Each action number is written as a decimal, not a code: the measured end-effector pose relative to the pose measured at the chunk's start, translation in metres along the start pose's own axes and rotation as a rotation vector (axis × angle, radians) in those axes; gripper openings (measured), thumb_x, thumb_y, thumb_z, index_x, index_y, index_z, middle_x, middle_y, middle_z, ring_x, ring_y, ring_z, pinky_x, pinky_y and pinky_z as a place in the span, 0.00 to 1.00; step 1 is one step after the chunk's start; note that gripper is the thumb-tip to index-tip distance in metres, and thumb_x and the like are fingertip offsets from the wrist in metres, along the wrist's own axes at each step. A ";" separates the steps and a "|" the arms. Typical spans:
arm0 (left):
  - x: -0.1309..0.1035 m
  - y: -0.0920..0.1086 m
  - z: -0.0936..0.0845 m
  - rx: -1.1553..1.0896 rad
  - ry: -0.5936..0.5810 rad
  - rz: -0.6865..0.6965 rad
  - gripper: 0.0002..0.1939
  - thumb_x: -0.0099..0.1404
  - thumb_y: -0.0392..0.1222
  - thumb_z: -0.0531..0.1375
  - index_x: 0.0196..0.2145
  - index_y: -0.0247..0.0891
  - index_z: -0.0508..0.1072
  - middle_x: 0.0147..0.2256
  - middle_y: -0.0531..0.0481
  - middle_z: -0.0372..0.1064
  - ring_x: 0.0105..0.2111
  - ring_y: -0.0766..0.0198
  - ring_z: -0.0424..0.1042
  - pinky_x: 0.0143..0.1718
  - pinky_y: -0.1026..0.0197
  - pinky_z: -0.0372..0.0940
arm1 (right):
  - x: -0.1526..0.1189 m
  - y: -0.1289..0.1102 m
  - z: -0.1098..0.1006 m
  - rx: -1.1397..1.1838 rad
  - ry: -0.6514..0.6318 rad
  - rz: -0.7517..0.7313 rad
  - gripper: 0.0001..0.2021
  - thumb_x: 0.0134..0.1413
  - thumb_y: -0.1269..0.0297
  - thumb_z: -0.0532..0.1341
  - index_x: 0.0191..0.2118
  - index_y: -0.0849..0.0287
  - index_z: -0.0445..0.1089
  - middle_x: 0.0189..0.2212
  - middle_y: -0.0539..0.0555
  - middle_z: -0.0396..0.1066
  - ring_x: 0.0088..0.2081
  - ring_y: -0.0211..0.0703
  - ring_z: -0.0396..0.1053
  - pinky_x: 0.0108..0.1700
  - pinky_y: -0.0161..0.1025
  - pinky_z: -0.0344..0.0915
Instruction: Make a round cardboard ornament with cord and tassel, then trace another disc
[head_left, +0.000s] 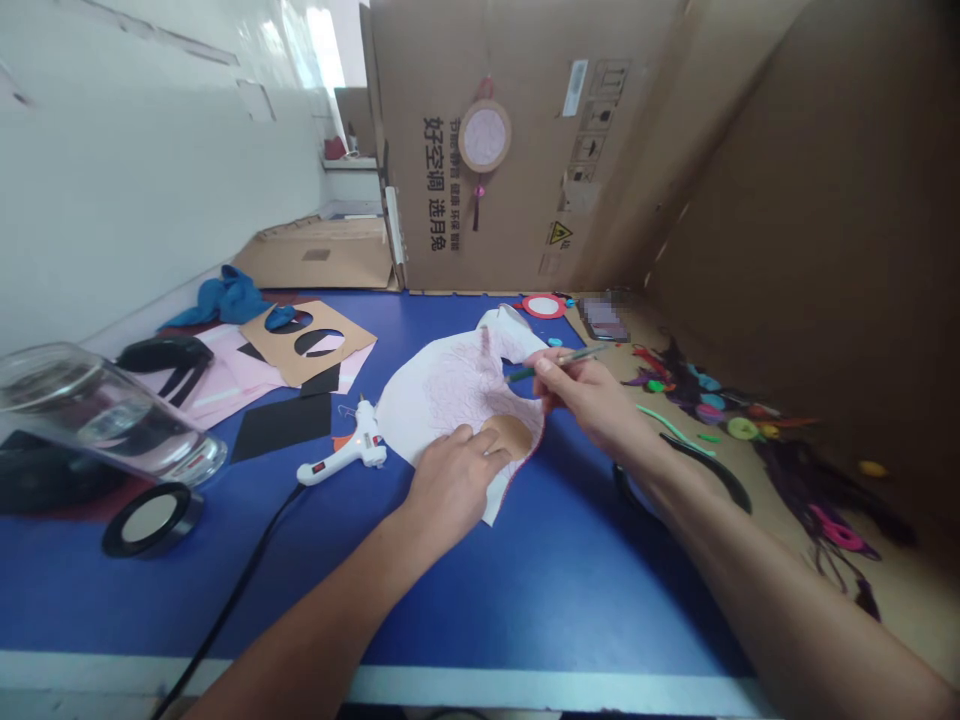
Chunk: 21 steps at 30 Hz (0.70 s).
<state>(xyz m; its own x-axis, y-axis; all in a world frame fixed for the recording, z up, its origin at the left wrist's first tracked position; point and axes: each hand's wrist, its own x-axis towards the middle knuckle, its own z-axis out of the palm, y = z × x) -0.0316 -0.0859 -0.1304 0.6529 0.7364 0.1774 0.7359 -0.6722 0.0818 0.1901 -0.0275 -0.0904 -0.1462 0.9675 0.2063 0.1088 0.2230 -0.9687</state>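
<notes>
My left hand [459, 478] is closed, its fingers pressing a round brown cardboard piece [511, 436] down on a crinkled whitish-pink cloth [435, 385]. Part of that cardboard is hidden under the fingers. The cloth lies on the blue tabletop with an uneven cut edge and a reddish border on its right. In my right hand [574, 385] is a dark green pencil [523, 374], pinched between the fingers, its lower end over the cloth just above the cardboard piece. Left of the cloth lies a white hot glue gun [345, 450] with a black cord.
A tilted-looking glass of water [142, 430] and a roll of black tape [154, 520] are at left. Nearby lie black sheets [283, 426] and brown card with oval holes [337, 325]. At right are scissors-like black handles [720, 470], tassels and beads. A round ornament [485, 137] hangs on cardboard behind.
</notes>
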 end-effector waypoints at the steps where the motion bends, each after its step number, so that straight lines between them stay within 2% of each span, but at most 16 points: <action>1: 0.000 0.000 0.001 -0.004 0.005 0.004 0.29 0.70 0.25 0.54 0.60 0.49 0.78 0.59 0.48 0.76 0.47 0.53 0.72 0.48 0.50 0.73 | 0.000 0.002 0.003 -0.046 -0.018 -0.009 0.24 0.62 0.37 0.66 0.35 0.57 0.74 0.29 0.51 0.70 0.28 0.39 0.65 0.31 0.39 0.65; 3: 0.000 0.000 0.001 -0.011 0.015 0.007 0.29 0.71 0.25 0.54 0.62 0.49 0.77 0.61 0.49 0.75 0.47 0.54 0.73 0.49 0.50 0.73 | 0.000 0.004 0.010 -0.111 -0.055 -0.017 0.28 0.63 0.34 0.63 0.30 0.57 0.73 0.27 0.52 0.70 0.27 0.39 0.64 0.30 0.38 0.63; 6: 0.001 0.000 -0.001 -0.021 0.006 0.001 0.30 0.71 0.25 0.53 0.63 0.50 0.76 0.61 0.49 0.75 0.48 0.54 0.73 0.50 0.50 0.73 | -0.001 0.006 0.017 -0.158 -0.076 -0.027 0.27 0.62 0.35 0.63 0.32 0.58 0.75 0.26 0.52 0.71 0.27 0.39 0.64 0.29 0.37 0.61; 9: 0.002 0.001 -0.003 -0.014 -0.025 -0.007 0.30 0.72 0.25 0.52 0.63 0.50 0.75 0.60 0.48 0.75 0.49 0.53 0.73 0.50 0.49 0.73 | 0.000 0.010 0.021 -0.213 -0.070 -0.058 0.24 0.64 0.40 0.64 0.31 0.58 0.75 0.27 0.52 0.72 0.27 0.39 0.64 0.31 0.37 0.61; 12: 0.002 0.002 -0.003 0.005 -0.022 -0.009 0.30 0.72 0.26 0.52 0.64 0.49 0.75 0.61 0.48 0.74 0.47 0.52 0.72 0.47 0.50 0.73 | 0.003 0.015 0.024 -0.275 -0.063 -0.102 0.23 0.65 0.46 0.63 0.24 0.59 0.70 0.35 0.55 0.76 0.29 0.38 0.65 0.32 0.37 0.60; 14: 0.001 0.003 -0.004 0.010 -0.011 -0.016 0.30 0.71 0.25 0.53 0.64 0.50 0.75 0.61 0.48 0.74 0.45 0.53 0.72 0.46 0.50 0.73 | 0.004 0.017 0.025 -0.303 -0.050 -0.115 0.22 0.65 0.49 0.62 0.23 0.58 0.69 0.38 0.55 0.77 0.30 0.38 0.66 0.32 0.37 0.60; 18: 0.001 0.003 -0.005 0.005 -0.024 -0.028 0.30 0.70 0.24 0.54 0.62 0.50 0.76 0.57 0.49 0.76 0.43 0.54 0.72 0.46 0.50 0.73 | 0.005 0.019 0.026 -0.364 -0.045 -0.102 0.16 0.64 0.55 0.62 0.27 0.58 0.72 0.36 0.52 0.76 0.29 0.38 0.65 0.32 0.38 0.58; 21: 0.002 0.003 -0.004 -0.003 -0.031 -0.025 0.29 0.70 0.25 0.54 0.60 0.49 0.77 0.56 0.48 0.77 0.45 0.53 0.72 0.47 0.50 0.72 | 0.005 0.018 0.027 -0.387 -0.070 -0.109 0.16 0.64 0.56 0.62 0.26 0.58 0.69 0.36 0.52 0.76 0.29 0.38 0.66 0.32 0.38 0.58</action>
<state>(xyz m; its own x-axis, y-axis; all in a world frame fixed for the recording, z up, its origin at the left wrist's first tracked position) -0.0290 -0.0870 -0.1259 0.6393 0.7553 0.1443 0.7519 -0.6533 0.0886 0.1645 -0.0222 -0.1104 -0.2425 0.9283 0.2818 0.4491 0.3649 -0.8155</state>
